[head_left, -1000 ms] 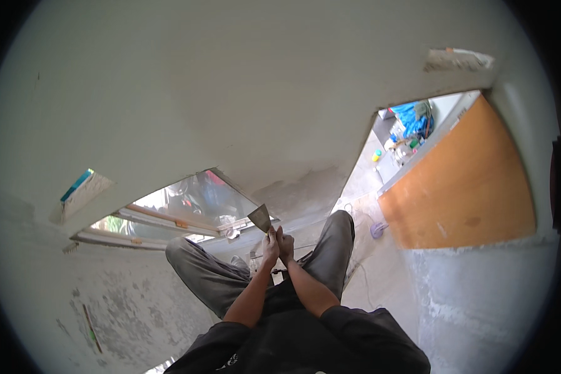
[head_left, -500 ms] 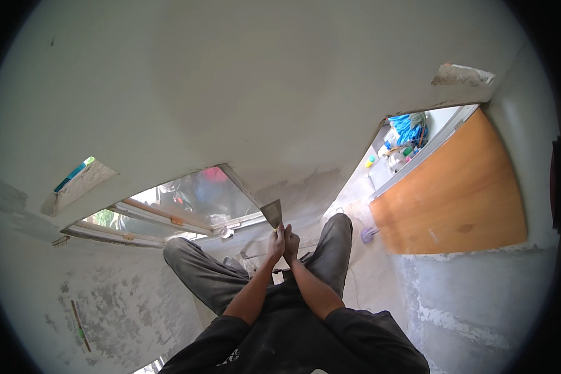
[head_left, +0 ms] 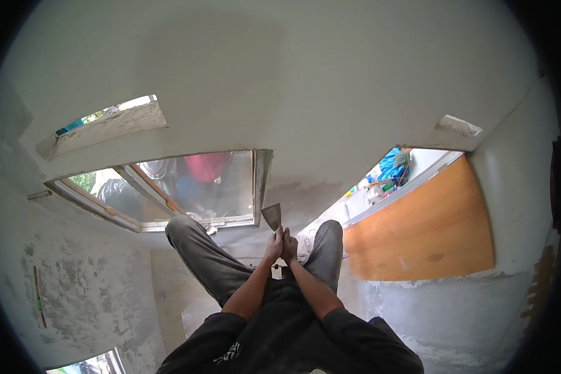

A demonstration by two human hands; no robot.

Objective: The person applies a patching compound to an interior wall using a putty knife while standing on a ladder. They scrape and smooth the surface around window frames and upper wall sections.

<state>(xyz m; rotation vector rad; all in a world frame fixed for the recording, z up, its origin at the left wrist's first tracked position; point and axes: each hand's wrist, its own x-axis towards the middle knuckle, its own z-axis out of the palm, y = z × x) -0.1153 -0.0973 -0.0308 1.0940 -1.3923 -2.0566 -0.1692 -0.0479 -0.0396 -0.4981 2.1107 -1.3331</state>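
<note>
A putty knife with a wide, flat metal blade (head_left: 272,215) points up and away from me, in front of the wall. My left hand (head_left: 274,245) is closed at the base of the blade. Pressed against it, my right hand (head_left: 289,246) is also closed, and the two hands seem to clasp the handle together. The handle itself is hidden between them. Both forearms come up from below, and my hands are between my bent knees.
Ahead, a pale plastered wall (head_left: 355,75) has a framed window (head_left: 193,187) at left and a doorway with an orange-brown wooden door (head_left: 424,224) at right. A small opening (head_left: 109,128) lies above the window. Patchy grey plaster (head_left: 81,280) covers the left wall.
My view has shifted, so the window shows more fully and the door sits lower and further left. Both hands stay together on the putty knife in nearly the same pose.
</note>
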